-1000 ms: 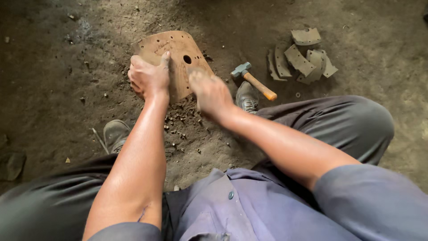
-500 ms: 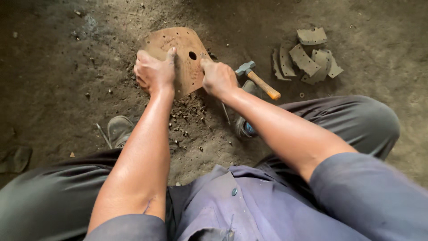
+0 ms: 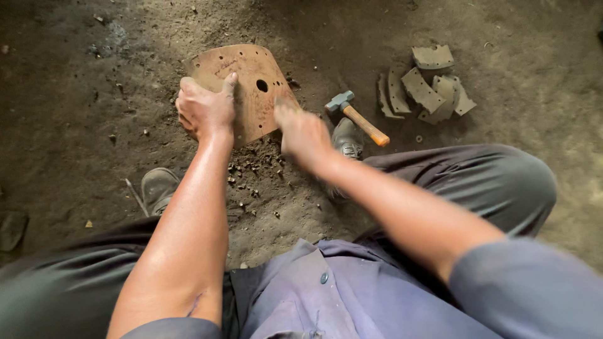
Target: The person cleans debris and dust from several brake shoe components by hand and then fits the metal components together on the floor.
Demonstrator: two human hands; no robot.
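Note:
A rusty brown metal plate [image 3: 251,88] with a round hole and several small holes stands tilted on the dirt floor. My left hand [image 3: 204,112] grips its left edge, thumb up against the face. My right hand [image 3: 303,130] is blurred at the plate's lower right corner, fingers together; whether it holds anything is unclear. A hammer [image 3: 358,117] with an orange handle and grey head lies on the ground just right of my right hand.
A pile of several curved grey brake linings [image 3: 424,88] lies at the upper right. Small debris [image 3: 254,176] is scattered below the plate. My shoes [image 3: 157,187] rest on the dirt on either side, and my grey trouser knees frame the view.
My right hand has slid from the plate's face to its lower right corner and is moving. The left hand keeps its hold on the plate.

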